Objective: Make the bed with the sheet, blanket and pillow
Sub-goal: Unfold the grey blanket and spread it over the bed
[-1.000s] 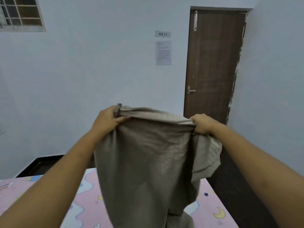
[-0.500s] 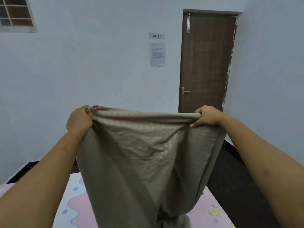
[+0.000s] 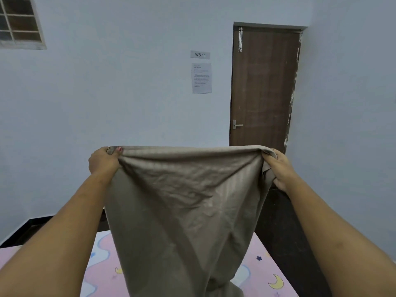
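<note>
Sheet [image 3: 188,200] hangs before wall sign [image 3: 200,54] "WS 11".

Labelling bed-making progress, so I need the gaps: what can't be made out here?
Head view: middle of the patterned bed, hidden behind the beige cloth.
Lower end of the cloth, cut off by the bottom edge.
Text on the wall notice, too small.
</note>
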